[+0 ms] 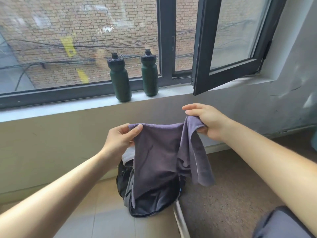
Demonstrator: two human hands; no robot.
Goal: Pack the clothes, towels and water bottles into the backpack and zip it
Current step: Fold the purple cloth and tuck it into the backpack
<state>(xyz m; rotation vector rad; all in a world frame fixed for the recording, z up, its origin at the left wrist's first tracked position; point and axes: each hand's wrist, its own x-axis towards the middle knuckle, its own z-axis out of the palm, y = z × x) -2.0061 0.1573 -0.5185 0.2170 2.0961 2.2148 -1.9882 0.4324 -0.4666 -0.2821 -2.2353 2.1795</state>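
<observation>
**Now the towel (159, 160) hangs above the backpack (122, 182)**

Your left hand (120, 140) pinches the towel's left top corner, thumb in front and fingers curled behind the cloth. Up beyond it, the left bottle (120, 78) stands upright on the sill (51, 110), close to the glass. Below your hand, the backpack sits on the floor by the wall, and something white (128, 156) shows at its top. You cannot tell whether its zip is open, as the cloth covers it. The towel hangs in the air between your two hands, its lower part draped in front of the backpack. The right bottle (149, 74) also stands upright on the sill, near the first but apart from it. Your right hand (205, 121) grips the towel's other top corner, bunched between thumb and curled lower fingers, with the index finger stretched out above. A flap of towel hangs loose beneath it. Right of that, a window sash (228, 48) stands swung inward. At the lower right corner lies a grey cloth (274, 224).
</observation>
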